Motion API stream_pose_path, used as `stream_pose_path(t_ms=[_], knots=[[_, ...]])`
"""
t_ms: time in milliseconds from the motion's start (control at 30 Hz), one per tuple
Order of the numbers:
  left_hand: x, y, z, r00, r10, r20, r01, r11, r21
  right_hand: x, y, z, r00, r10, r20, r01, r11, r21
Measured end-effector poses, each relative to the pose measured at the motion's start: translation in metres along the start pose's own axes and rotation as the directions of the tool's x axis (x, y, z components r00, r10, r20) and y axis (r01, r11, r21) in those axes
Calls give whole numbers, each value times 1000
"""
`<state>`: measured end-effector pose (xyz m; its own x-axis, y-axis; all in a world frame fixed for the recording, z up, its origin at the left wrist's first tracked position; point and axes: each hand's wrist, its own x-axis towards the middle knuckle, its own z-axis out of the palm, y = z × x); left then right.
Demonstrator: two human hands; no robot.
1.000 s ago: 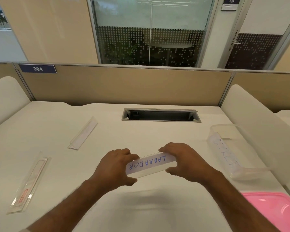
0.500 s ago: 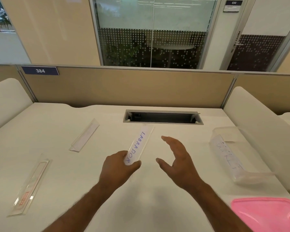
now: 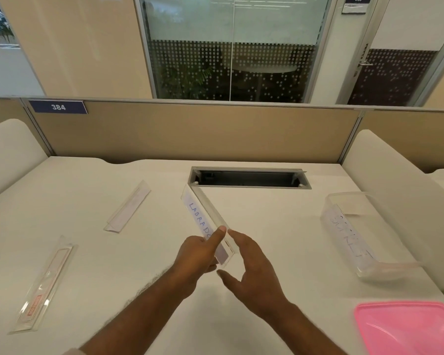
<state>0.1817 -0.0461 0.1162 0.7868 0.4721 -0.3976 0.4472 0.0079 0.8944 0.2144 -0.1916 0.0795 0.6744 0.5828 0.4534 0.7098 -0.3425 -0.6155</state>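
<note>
A clear plastic name holder (image 3: 203,216) with a paper strip reading LABRADOR in blue runs lengthwise away from me above the white desk (image 3: 254,221). My left hand (image 3: 198,254) grips its near end, thumb lying along the strip. My right hand (image 3: 251,267) is beside the same near end, fingers straight, its fingertips touching the holder's right edge and its thumb spread below.
Two more clear holders (image 3: 128,207) (image 3: 45,283) lie on the left of the desk. A clear plastic box (image 3: 349,237) with a handwritten label sits at right, a pink lid (image 3: 408,326) at the bottom right. A cable slot (image 3: 249,178) opens at the back, before the beige partition (image 3: 203,134).
The holder was held crosswise in both hands, then my right hand let go and my left turned it lengthwise. My right hand has now come back to touch its near end.
</note>
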Motion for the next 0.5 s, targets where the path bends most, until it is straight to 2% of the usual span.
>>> stream_pose_path(t_ms=[100, 267, 400, 500], knots=[[-1, 3, 4, 996, -57, 61, 62, 994, -90, 2, 2, 2, 996, -62, -66, 57, 996, -70], [-1, 4, 5, 995, -70, 69, 75, 994, -80, 2, 9, 0, 985, -154, -80, 139, 976, -170], [-3, 2, 0, 993, -54, 104, 53, 999, 15, 2, 13, -6, 992, -56, -110, 46, 994, -96], [-3, -7, -13, 997, 76, 10, -77, 990, 118, 3, 18, -17, 991, 48, -125, -44, 998, 36]])
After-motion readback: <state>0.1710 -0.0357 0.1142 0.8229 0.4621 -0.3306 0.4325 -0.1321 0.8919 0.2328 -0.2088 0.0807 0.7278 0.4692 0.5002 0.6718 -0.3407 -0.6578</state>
